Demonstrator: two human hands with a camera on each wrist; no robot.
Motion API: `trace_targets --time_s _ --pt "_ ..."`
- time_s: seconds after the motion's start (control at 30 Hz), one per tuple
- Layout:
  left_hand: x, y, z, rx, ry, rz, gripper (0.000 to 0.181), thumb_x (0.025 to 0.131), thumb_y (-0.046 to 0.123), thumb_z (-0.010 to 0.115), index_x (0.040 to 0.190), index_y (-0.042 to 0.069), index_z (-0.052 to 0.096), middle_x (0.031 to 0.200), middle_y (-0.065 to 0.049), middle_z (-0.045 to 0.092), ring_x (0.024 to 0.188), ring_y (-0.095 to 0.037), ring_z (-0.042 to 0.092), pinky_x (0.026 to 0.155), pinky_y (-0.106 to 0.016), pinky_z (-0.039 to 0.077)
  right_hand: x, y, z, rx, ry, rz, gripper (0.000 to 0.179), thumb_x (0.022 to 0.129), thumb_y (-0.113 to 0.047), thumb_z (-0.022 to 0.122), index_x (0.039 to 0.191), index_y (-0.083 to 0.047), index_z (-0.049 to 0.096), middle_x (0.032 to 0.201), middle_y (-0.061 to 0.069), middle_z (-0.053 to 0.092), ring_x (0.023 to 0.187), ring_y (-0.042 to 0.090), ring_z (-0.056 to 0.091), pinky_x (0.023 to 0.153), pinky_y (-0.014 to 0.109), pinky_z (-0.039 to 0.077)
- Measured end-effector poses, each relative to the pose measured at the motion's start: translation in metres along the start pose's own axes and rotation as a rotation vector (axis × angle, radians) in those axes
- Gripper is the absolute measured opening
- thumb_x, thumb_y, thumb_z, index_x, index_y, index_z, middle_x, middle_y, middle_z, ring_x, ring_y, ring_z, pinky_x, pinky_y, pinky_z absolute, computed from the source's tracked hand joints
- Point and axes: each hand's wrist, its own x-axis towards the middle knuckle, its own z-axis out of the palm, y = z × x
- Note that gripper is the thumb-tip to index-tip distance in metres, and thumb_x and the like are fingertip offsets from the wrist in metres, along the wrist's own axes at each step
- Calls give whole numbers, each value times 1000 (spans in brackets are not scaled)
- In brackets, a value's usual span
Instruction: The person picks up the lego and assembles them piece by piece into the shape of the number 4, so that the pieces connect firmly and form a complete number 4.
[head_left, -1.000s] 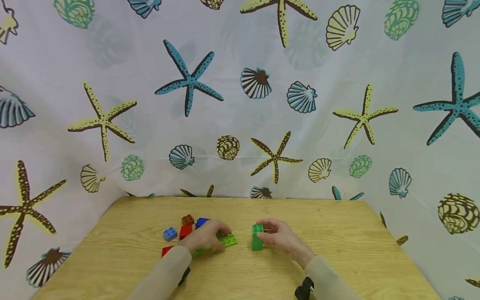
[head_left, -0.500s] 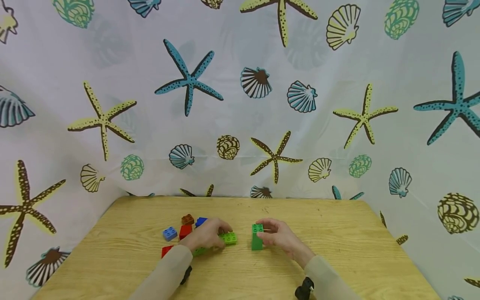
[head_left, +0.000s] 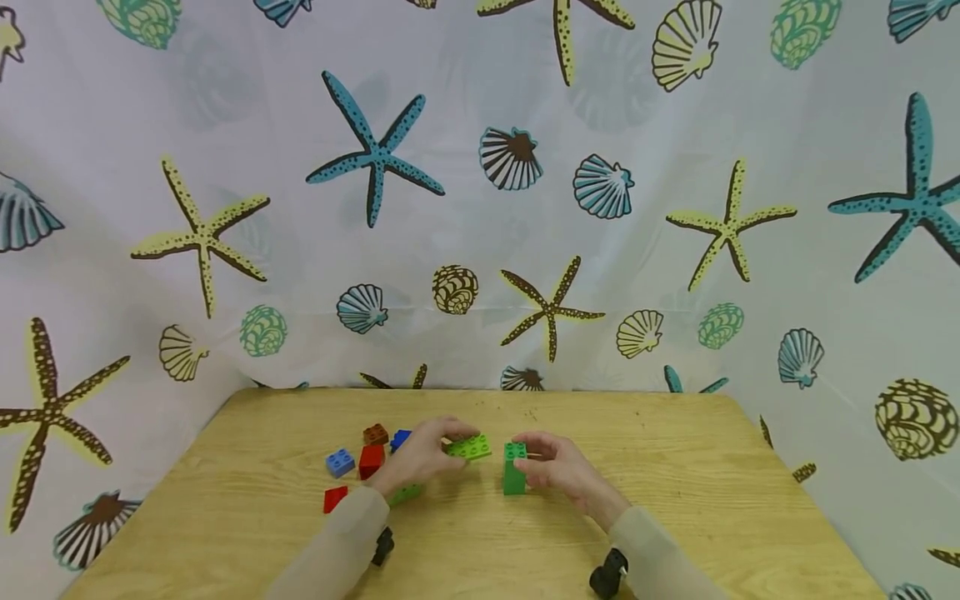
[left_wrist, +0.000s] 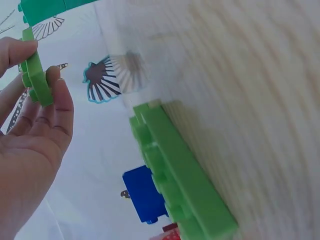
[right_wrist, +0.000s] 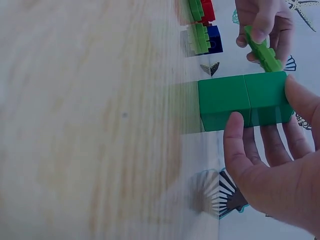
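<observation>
My left hand [head_left: 422, 457] pinches a flat lime-green toy building brick [head_left: 471, 447] between thumb and fingers, holding it raised off the table. In the left wrist view the brick [left_wrist: 36, 75] is tilted, its studs toward the palm. My right hand [head_left: 564, 472] grips a stack of two darker green bricks [head_left: 513, 475] standing upright on the table. The right wrist view shows the seam between those green bricks [right_wrist: 240, 102], thumb and fingers on opposite sides. The lime-green brick is left of the stack, apart from it. A long green brick [left_wrist: 185, 170] lies below my left hand.
Left of my left hand on the wooden table [head_left: 660, 450] lie a brown brick [head_left: 376, 434], a light blue brick [head_left: 340, 462], two red pieces, one a red brick [head_left: 371, 460], and a dark blue brick [head_left: 401, 439]. A shell-patterned curtain [head_left: 465, 217] hangs behind the table.
My left hand has lifted the lime-green brick off the table and carried it right and away from me, toward the stack. My right hand stays on the stack.
</observation>
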Motion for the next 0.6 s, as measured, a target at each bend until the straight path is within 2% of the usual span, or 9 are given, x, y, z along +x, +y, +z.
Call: trace_targets --time_s 0.17,0.33,0.6 --pt "-1 6 5 -86 32 4 41 86 9 74 126 13 67 116 -2 62 105 -18 56 85 -36 51 2 1 2 4 -1 12 53 92 -21 70 139 -5 52 136 14 57 101 14 63 86 40 55" --pt "0 14 11 -119 54 8 39 86 12 74 125 14 67 114 -2 63 102 -19 57 80 -31 50 2 2 2 1 -2 11 53 92 -23 70 139 -6 53 138 16 55 101 15 63 86 40 56" --pt "3 19 21 -170 52 7 38 86 15 75 123 15 68 115 -2 63 101 -18 56 81 -31 50 0 2 2 0 -6 -1 52 92 -23 70 140 -9 53 141 17 53 104 17 63 88 43 55"
